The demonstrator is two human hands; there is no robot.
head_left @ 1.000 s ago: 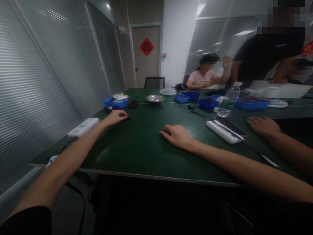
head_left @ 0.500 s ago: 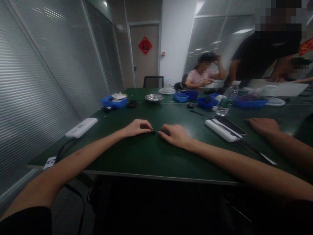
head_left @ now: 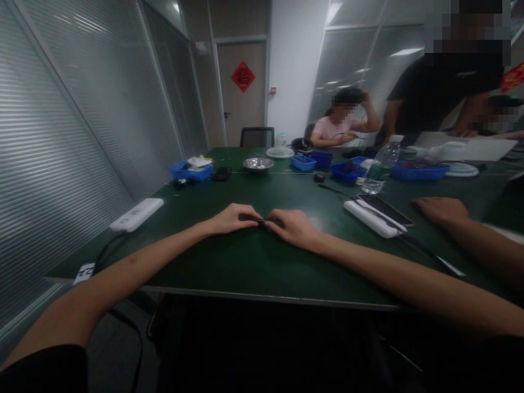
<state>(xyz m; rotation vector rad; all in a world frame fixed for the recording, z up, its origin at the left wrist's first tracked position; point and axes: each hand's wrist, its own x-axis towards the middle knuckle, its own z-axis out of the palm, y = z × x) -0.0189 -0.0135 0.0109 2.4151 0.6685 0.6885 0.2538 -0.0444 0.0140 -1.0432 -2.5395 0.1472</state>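
Note:
My left hand is just left of the middle of the dark green table, its thumb and fingers pinched together at the tips. Facing it from the right, my right hand is pinched too, and its fingertips nearly meet those of the left. Something small and thin shows between the two sets of fingertips, too small and dark to name.
A steel bowl and blue trays stand farther back. White power strips lie left and right. Beside the right one are a phone and a bottle. Another person's hand rests at the right.
My left hand has moved slightly right and down, closer to my right hand. The gap between the fingertips is smaller. My right hand has hardly moved.

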